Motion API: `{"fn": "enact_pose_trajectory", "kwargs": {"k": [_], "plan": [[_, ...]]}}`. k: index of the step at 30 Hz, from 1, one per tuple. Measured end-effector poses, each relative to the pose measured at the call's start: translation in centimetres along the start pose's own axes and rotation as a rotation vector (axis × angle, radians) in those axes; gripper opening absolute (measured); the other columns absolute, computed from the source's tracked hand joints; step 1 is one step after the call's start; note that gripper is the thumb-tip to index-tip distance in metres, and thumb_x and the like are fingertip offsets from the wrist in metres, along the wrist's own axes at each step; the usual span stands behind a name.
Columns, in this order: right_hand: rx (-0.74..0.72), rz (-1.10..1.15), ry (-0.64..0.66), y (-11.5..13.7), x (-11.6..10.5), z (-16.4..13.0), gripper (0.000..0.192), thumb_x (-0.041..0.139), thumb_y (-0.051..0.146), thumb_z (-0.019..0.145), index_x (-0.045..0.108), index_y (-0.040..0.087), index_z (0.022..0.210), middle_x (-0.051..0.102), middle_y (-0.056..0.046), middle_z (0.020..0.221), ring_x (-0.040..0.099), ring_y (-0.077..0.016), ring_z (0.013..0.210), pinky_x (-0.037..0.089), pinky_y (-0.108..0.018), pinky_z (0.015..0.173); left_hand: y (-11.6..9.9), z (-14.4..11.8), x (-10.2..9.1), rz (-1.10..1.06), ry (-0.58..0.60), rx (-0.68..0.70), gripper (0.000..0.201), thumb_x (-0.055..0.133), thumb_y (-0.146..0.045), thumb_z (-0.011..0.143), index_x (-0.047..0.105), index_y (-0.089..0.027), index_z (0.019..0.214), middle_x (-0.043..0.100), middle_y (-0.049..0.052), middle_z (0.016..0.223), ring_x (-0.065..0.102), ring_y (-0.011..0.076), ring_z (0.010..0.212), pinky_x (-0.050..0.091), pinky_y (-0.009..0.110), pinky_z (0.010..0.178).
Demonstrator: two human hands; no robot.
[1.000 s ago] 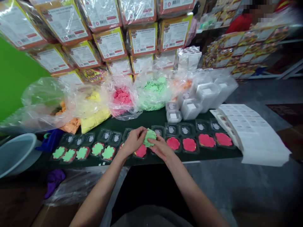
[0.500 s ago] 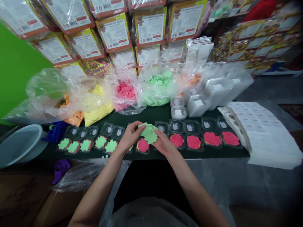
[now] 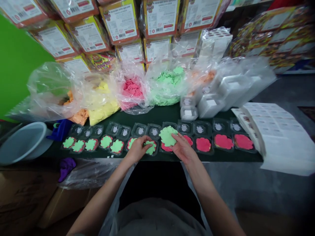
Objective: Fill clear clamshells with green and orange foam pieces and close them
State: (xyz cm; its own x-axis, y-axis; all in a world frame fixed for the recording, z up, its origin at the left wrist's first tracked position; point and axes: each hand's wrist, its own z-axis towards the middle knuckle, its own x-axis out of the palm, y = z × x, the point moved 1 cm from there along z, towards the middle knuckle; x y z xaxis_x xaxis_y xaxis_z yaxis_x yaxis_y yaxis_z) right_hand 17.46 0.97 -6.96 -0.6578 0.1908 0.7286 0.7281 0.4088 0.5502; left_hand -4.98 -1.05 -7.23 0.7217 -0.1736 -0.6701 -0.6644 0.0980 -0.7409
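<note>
L hand [image 3: 136,150] sits low at the front of the worktop [image 3: 159,119], fingers [image 3: 144,140] curled down and pressing a green flower-shaped piece [image 3: 150,148] into a clear tray [image 3: 152,151] w/ a red layer under it; thumb and fingertips touch the green piece, hand not fully clenched. R hand [image 3: 183,149] is just beside it, fingers half closed, pinching the lower edge of a small stack of green pieces [image 3: 168,136] held a bit above the row, over a tray w/ red filling [image 3: 166,148]. Row of trays runs L to R: those left of the hands carry green tops [image 3: 91,144], those right of the hands show red only [image 3: 222,141]. Open lids [image 3: 125,132] lie behind each tray. Behind the row: plastic bags w/ orange, yellow [image 3: 102,109], pink [image 3: 131,91] and green [image 3: 167,87] pieces. White label sheets [image 3: 275,131] lie at far R, a pale basin [image 3: 23,142] at far L.
</note>
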Motion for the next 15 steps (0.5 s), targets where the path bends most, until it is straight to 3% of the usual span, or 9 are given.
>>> {"fn": "enact_pose_trajectory", "kwargs": {"k": [3,6,13,15], "plan": [[0.008,0.008,-0.015,-0.2,0.1,0.1,0.038,0.090,0.018,0.068,0.072,0.022,0.101,0.081,-0.004,0.105,0.074,-0.0261,0.106,0.062,-0.042,0.089,-0.1,0.3,-0.2,0.193,-0.073,0.134,0.018,0.071,-0.024,0.090,0.071,-0.020,0.108,0.069,0.007,0.104,0.058,0.0246,0.099,0.046,0.038,0.090],[0.025,0.008,-0.017,-0.2,0.0,0.2,0.039,0.090,0.019,0.068,0.072,0.023,0.102,0.081,-0.003,0.106,0.074,-0.0252,0.106,0.062,-0.041,0.089,0.0,0.0,-0.2,0.208,-0.139,0.175,0.030,0.073,-0.023,0.088,0.067,-0.021,0.118,0.064,0.009,0.115,0.056,0.0266,0.108,0.046,0.042,0.097],[0.015,0.009,0.015,0.0,-0.1,0.1,0.033,0.087,0.025,0.074,0.073,0.025,0.105,0.080,-0.004,0.112,0.073,-0.0258,0.110,0.061,-0.043,0.090,-0.6,-1.4,0.4,0.085,0.037,0.225,0.026,0.061,-0.021,0.097,0.064,-0.020,0.124,0.061,0.010,0.117,0.061,0.0243,0.112,0.050,0.040,0.100],[0.018,0.007,0.017,-0.2,-0.2,0.1,0.033,0.087,0.028,0.075,0.073,0.024,0.104,0.080,-0.004,0.112,0.073,-0.0246,0.109,0.060,-0.041,0.091,-1.5,-1.1,0.0,0.086,0.007,0.233,0.022,0.059,-0.025,0.099,0.065,-0.020,0.119,0.062,0.010,0.114,0.061,0.0240,0.109,0.051,0.039,0.099]]}}
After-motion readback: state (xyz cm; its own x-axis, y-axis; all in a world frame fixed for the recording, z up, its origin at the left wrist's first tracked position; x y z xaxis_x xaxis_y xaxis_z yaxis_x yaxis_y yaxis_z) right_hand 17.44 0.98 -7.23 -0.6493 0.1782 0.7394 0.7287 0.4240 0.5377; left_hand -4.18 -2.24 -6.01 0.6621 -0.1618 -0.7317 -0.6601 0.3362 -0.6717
